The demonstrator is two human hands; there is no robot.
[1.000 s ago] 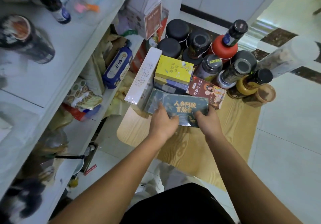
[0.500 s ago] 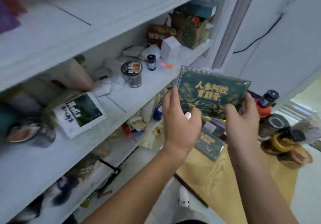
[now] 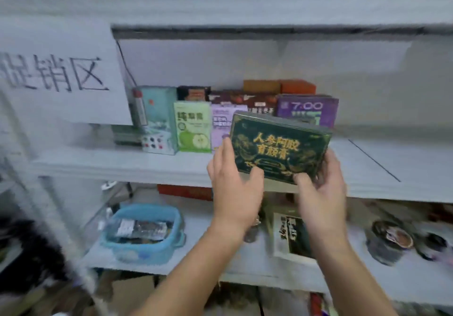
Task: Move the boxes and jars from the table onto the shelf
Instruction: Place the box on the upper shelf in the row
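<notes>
A left hand (image 3: 232, 188) and a right hand (image 3: 321, 190) each gripped a lower corner of a dark green box (image 3: 279, 144), held tilted at the centre of the frame, in front of a row of standing boxes (image 3: 193, 124) on the white shelf (image 3: 122, 163).

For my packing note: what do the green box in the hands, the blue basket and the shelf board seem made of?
The green box: probably glossy printed cardboard, by its gold lettering and sharp edges; tin is possible. The blue basket: likely moulded plastic, with a smooth rounded rim. The shelf board: white, matt, painted or laminated; its core is hidden.
</notes>
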